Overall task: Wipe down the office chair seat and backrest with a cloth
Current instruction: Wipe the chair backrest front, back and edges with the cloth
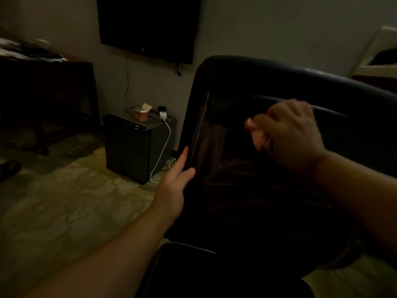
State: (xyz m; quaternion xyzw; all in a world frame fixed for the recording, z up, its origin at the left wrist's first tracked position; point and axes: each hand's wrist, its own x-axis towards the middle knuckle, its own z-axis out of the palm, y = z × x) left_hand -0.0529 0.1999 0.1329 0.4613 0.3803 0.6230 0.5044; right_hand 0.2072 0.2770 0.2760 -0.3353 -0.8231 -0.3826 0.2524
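Head cam only, and the room's pretty dim, so bear with me. Big dark office chair backrest (279,147) fills the right half of the view, with a bit of the seat (182,265) showing near the bottom edge. Left hand (174,186) is clamped on the backrest's left edge, thumb on the front face and fingers wrapped round behind, looks like it's there to steady the thing. Right hand (287,134) is curled up against the upper middle of the backrest, fingers bunched together; I'd guess the cloth is balled up inside, but it's too dark and blurry to actually see one. Padding looks like smooth leatherette, so probably slick and a bit squishy, and an office chair will likely swivel or roll when you push, which makes that side-edge grip sensible. Far left there's a mini fridge (133,145) against the wall with a white cable (165,143) hanging down, under a wall TV (148,24).
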